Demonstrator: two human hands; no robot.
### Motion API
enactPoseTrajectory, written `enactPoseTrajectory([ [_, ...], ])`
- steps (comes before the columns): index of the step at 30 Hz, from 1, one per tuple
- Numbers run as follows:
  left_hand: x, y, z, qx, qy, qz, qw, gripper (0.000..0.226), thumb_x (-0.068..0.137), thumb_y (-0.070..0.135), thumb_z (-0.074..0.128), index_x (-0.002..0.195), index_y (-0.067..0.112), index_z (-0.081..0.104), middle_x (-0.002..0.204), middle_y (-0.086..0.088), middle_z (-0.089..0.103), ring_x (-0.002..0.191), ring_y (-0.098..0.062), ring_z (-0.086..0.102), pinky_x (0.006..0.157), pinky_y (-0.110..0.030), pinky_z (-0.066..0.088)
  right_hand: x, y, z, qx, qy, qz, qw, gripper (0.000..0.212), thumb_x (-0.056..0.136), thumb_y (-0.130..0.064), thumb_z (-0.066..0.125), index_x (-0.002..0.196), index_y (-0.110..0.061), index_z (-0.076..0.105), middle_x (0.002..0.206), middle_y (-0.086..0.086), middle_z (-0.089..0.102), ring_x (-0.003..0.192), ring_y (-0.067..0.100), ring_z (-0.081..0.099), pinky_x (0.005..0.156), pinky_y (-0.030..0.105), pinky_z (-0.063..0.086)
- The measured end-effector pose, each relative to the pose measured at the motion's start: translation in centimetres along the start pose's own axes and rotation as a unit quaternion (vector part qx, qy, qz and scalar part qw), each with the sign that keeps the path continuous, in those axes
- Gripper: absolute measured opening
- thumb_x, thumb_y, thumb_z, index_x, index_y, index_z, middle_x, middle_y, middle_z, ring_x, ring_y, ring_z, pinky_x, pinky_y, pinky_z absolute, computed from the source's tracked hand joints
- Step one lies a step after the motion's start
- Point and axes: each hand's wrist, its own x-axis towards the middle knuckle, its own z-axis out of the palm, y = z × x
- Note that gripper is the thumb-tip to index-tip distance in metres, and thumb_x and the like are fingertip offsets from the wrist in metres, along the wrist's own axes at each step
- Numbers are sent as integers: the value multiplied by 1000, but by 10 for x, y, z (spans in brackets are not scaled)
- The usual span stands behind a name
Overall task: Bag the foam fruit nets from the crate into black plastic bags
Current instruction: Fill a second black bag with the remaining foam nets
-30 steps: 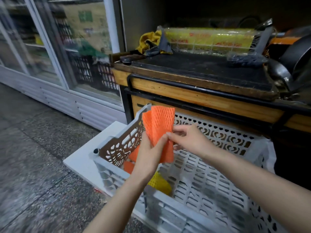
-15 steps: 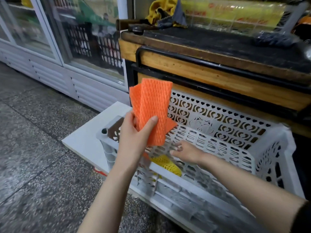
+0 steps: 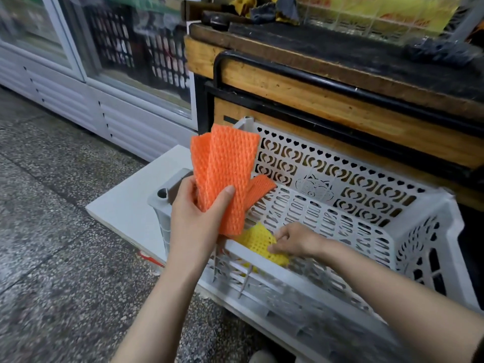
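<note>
- The speckled floor (image 3: 65, 258) fills my view from 7 to 10 o'clock.
- A white board (image 3: 131, 205) lies flat on it, toward 9 o'clock.
- The crate (image 3: 424, 258) sits on that board, toward 4 o'clock.
- A yellow foam net (image 3: 258, 241) lies on the crate's slotted bottom, near centre.

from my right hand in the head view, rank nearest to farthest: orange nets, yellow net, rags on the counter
1. yellow net: in the crate, with the right hand's fingers on it.
2. orange nets: up and to the left, gripped by the left hand.
3. rags: far back on the counter, at the frame's top edge.
</note>
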Motion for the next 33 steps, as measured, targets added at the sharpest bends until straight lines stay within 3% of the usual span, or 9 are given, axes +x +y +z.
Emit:
enactPoseTrajectory([
  [4,-6,2,-3,-27,-9,-19,999,24,84,18,66,105,15,53,99,-3,65,73,-1,66,58,-21,55,-30,-14,-22,62,134,-70,987,8,90,-18,59,84,-14,58,79,-6,55,72,8,55,66,19,46],
  [9,-13,7,-10,-11,-6,-13,1000,34,85,22,65,115,11,53,100,-2,64,68,-2,67,52,-21,54,-68,-44,-44,142,265,-134,944,31,91,-22,56,118,-10,55,105,0,63,94,11,62,77,22,54],
  [12,-14,8,-15,16,12,-5,1000,31,85,25,65,111,13,56,96,0,66,67,-1,66,58,-23,55,-88,-61,-50,292,233,-156,914,47,84,-29,62,127,-13,50,111,3,67,99,16,66,86,32,53],
  [15,-14,9,-17,16,8,-20,1000,31,86,28,64,112,14,56,99,-3,67,75,-10,68,68,-37,58,-105,-80,-45,462,127,-167,861,31,85,-20,58,114,-11,55,98,4,73,85,13,71,69,23,56],
  [17,-14,10,-18,3,3,-31,1000,33,87,29,63,115,13,55,100,-3,67,74,-10,68,63,-33,56,-113,-92,-38,507,90,-184,838,36,81,-19,58,115,-6,55,96,5,74,84,13,71,65,19,55],
  [22,-15,15,-25,-65,-1,-70,995,38,89,25,60,122,9,51,107,-7,66,78,-13,68,59,-28,57,-118,-106,-34,554,156,-230,785,24,88,-11,57,112,-7,56,105,6,71,95,18,69,75,25,57],
  [26,-16,19,-29,-94,-23,-78,992,37,93,28,53,124,8,49,102,-6,66,62,-3,67,47,-18,51,-120,-116,-28,475,101,-227,844,32,87,-12,58,118,-4,54,106,8,71,91,17,70,71,23,57],
  [31,-21,22,-28,-111,-64,-69,989,59,87,60,30,128,21,49,112,-5,67,85,-20,71,53,-28,55,-112,-125,-11,350,114,-178,913,33,86,-15,64,115,-4,53,104,8,71,83,12,71,58,17,53],
  [33,-22,25,-28,-122,-95,-46,987,60,88,62,38,127,20,51,109,-8,68,84,-28,71,56,-36,58,-107,-127,-7,318,134,-179,921,36,86,-16,65,117,-4,51,108,8,69,88,14,69,59,18,55],
])
